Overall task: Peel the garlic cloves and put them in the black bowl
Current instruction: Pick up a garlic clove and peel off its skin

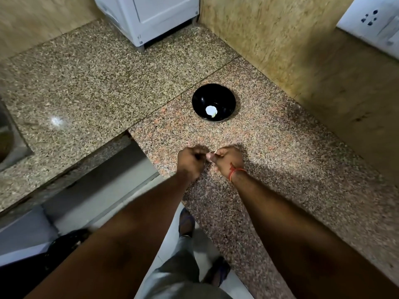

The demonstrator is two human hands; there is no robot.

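A black bowl (213, 93) stands on the speckled granite counter, with one white peeled garlic clove (211, 110) lying at its bottom. Nearer to me, my left hand (191, 161) and my right hand (228, 159) meet over the counter, both with curled fingers. They pinch a small garlic clove (210, 152) between them; only a pale sliver of it shows between the fingertips. A red thread is tied round my right wrist. The hands are about a hand's length in front of the bowl.
A white appliance (151, 16) stands at the back of the counter (280, 147). A wall with a white socket plate (371, 20) runs along the right. A steel sink edge (8, 134) shows at far left. The counter's cut-out corner and floor lie below left.
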